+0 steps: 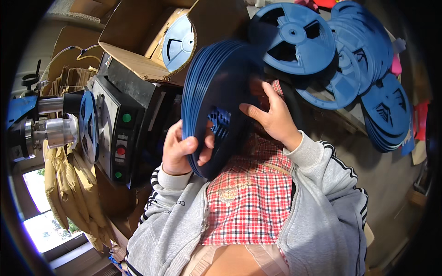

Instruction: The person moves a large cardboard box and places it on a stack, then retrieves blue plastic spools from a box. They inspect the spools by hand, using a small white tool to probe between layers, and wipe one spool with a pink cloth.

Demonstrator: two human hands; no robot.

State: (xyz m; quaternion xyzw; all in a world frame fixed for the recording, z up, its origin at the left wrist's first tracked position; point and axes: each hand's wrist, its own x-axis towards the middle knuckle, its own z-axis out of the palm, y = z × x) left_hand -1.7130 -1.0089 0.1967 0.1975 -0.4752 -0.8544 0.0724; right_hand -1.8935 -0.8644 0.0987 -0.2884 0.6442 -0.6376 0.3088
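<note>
A thick stack of blue plastic reel discs (202, 87) stands on edge in front of my chest, its broad face in shadow and turned to the right. My left hand (182, 149) grips the lower left of the stack, with fingertips through a cut-out in the discs. Beside the stack's right face is my right hand (276, 112), its thumb and fingers spread apart; some fingertips are blurred in shadow. Whether it touches the face, I cannot tell. Dark motion blur shows at the stack's upper right edge.
Loose blue reel discs (299, 34) lie piled at the back right, with another stack (386, 108) lower right. A cardboard box (133, 60) holds a reel at the back. On the left, a black machine (115, 124) with buttons has a blue reel (87, 126) beside its metal shaft.
</note>
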